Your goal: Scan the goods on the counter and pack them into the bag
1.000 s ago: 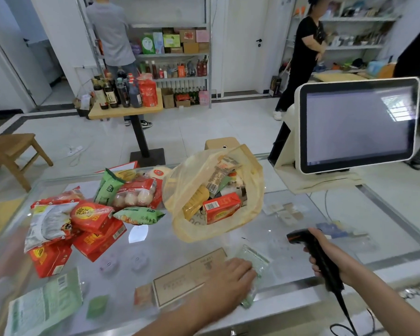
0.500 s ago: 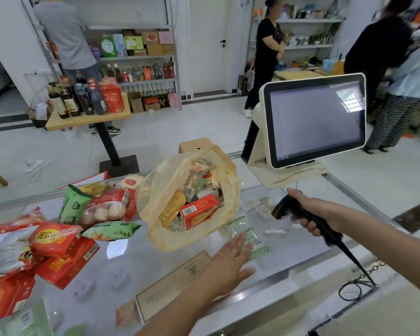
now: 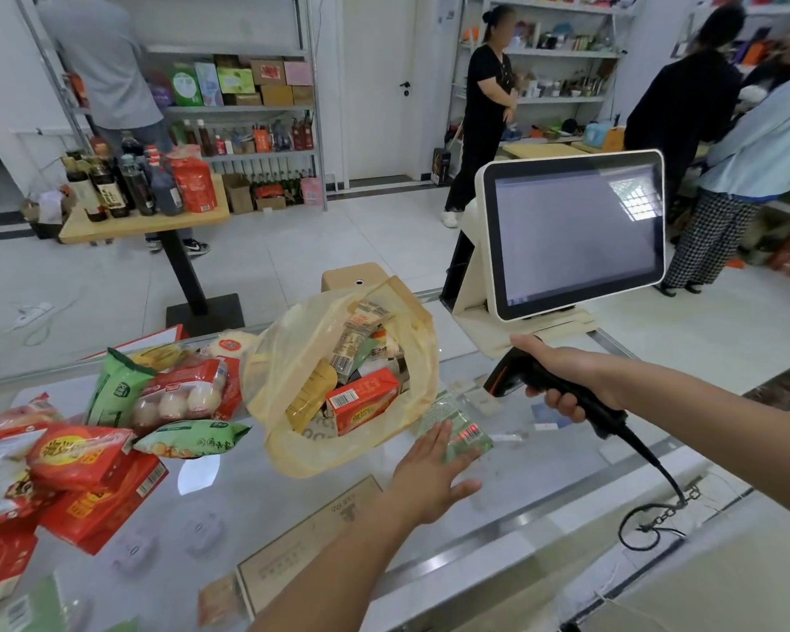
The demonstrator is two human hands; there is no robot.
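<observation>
My left hand (image 3: pixel 429 472) lies flat and spread wide, fingertips pressing the near edge of a small green packet (image 3: pixel 461 431) onto the glass table (image 3: pixel 498 508). I grip nothing with it; I only pin the packet down. The packet lies just beside the bag (image 3: pixel 293 385), on its right, with a red scan line across its wrapper.

My right hand (image 3: pixel 571 380) is wrapped tight around the handle of the scanner (image 3: pixel 521 378), whose nose points down at the packet. Its cable (image 3: pixel 653 508) trails off over the table edge.

I judge the packet light, thin and soft, with a glossy film that could slide on the glass and crumple if squeezed. It seems best to pinch it by one sealed edge, thumb beneath and fingers on top, rather than press its middle.

The bag stands open and already holds a red carton (image 3: pixel 361 399) and several other packs. It is limp plastic, so its mouth may fold shut as I drop the packet in. More goods wait to the left: red boxes (image 3: pixel 101 499), a pack of eggs (image 3: pixel 179 394), 2 green pouches. The screen (image 3: pixel 575 234) stands behind the scanner.
</observation>
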